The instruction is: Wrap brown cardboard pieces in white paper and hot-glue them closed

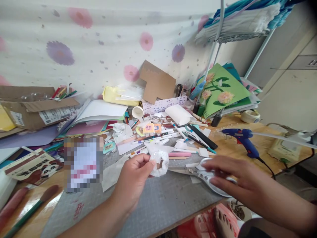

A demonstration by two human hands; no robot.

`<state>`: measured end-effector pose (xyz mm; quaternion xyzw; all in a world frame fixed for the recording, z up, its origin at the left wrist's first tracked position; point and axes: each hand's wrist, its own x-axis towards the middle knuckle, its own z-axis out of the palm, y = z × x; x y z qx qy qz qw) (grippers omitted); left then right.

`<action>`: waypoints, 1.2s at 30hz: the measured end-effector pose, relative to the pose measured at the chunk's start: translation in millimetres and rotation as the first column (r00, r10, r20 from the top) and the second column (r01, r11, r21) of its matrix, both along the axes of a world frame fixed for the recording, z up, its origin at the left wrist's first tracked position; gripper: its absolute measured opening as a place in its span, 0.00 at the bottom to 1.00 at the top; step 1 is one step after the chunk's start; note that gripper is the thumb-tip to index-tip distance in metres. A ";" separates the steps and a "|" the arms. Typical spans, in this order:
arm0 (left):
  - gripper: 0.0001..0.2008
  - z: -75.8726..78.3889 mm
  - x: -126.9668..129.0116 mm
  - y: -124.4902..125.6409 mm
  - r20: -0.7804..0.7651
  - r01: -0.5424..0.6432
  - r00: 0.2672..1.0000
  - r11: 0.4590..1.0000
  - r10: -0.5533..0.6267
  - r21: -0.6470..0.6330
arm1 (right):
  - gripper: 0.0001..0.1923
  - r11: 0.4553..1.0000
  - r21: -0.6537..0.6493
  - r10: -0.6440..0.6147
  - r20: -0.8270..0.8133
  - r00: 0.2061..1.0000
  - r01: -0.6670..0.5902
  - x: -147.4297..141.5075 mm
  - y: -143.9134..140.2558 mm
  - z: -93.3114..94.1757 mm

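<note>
Left hand (135, 178) pinched a crumpled white scrap (159, 163) at centre frame; right hand (234, 177) lay flat on shut scissors (198, 172), cutting not underway.

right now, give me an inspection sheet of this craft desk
surface: grey cutting mat on a wooden desk, mostly buried at the back
job's things: crumpled white piece pinched in left hand; scissors lie on the mat under right hand
clutter: pens, paper scraps, paper cup, cardboard box, tape roll, green flower card
grippers: left hand closed on the white piece; right hand open, resting on the scissors
cables: black cord from blue glue gun runs off the desk edge
surroundings: floral sheet behind, wire rack at right
</note>
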<state>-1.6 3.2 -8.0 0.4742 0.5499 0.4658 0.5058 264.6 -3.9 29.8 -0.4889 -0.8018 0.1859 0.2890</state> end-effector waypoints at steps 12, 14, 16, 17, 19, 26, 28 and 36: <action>0.10 1.3 -3.3 0.5 -0.082 0.104 0.991 0.994 -0.105 -0.018 | 0.06 0.992 -0.057 0.099 -0.211 0.972 -0.114 -72.1 46.1 -7.0; 0.10 1.4 -3.7 1.6 -0.084 0.087 0.992 0.996 -0.089 -0.028 | 0.06 0.985 0.069 0.167 -0.165 0.972 -0.158 -71.6 43.3 -7.3; 0.10 2.1 -3.4 2.2 -0.069 0.062 0.995 0.997 -0.065 -0.045 | 0.06 0.951 0.221 0.244 -0.098 0.965 -0.218 -71.2 38.7 -9.6; 0.10 2.6 -3.1 2.4 -0.056 0.049 0.997 0.998 -0.052 -0.051 | 0.07 0.927 0.285 0.271 -0.055 0.961 -0.245 -71.1 36.0 -11.4; 0.09 3.5 -2.1 2.1 -0.030 0.028 0.999 0.998 -0.030 -0.053 | 0.08 0.884 0.368 0.292 0.045 0.955 -0.288 -71.2 30.9 -15.3; 0.10 2.4 0.0 -3.1 -0.030 -0.005 1.000 1.000 0.004 -0.015 | 0.10 0.767 0.527 0.312 0.191 0.931 -0.366 -77.8 22.4 -19.4; 0.11 1.3 0.5 -4.8 -0.041 -0.018 0.999 1.000 0.019 0.005 | 0.09 0.767 0.535 0.303 0.187 0.935 -0.355 -80.5 20.9 -18.3; 0.09 4.6 2.6 -7.2 0.114 -0.043 0.993 0.999 0.041 0.013 | 0.07 0.705 0.638 0.261 0.175 0.949 -0.311 -86.5 9.2 -26.1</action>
